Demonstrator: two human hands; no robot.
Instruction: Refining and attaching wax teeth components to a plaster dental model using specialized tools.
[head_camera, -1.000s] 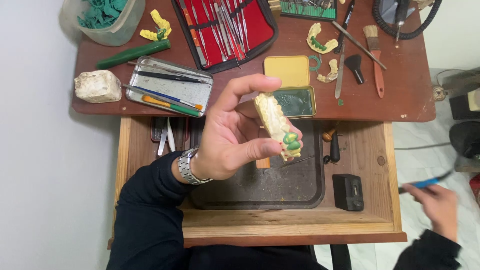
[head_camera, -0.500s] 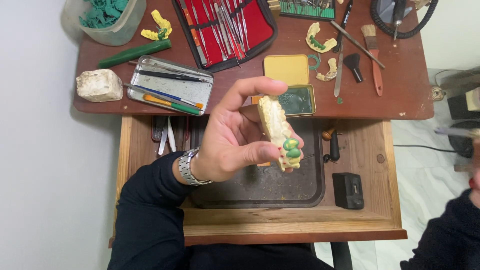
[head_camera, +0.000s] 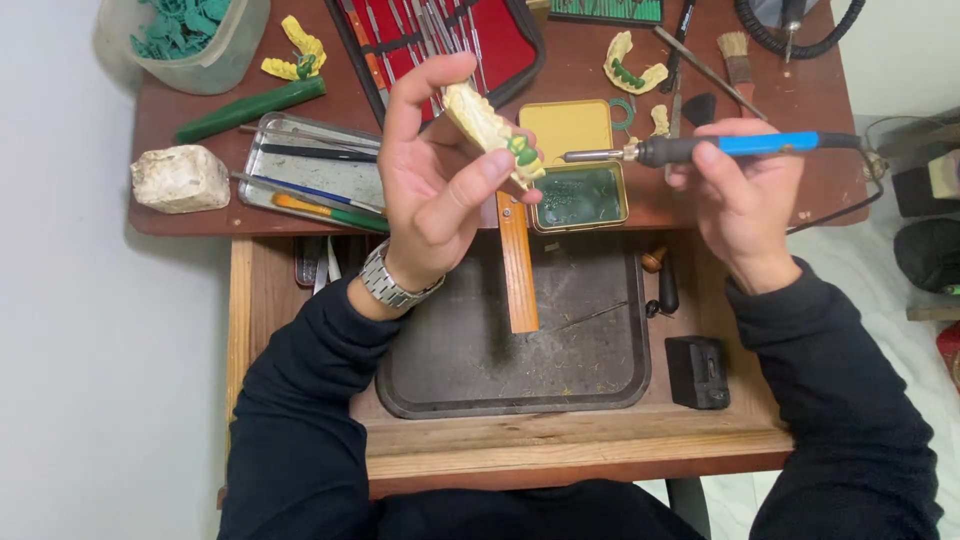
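Head view: left hand (head_camera: 432, 180) grips dental cast (head_camera: 492, 130), raised; right hand (head_camera: 742, 195) newly grips blue-handled tool (head_camera: 710, 148)

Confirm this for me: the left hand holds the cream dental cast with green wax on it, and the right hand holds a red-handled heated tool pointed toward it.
Not quite: the tool's handle is blue, not red. In the head view the left hand pinches the cream dental cast with green wax, and the right hand holds the blue-handled tool with its metal tip pointed toward the cast.
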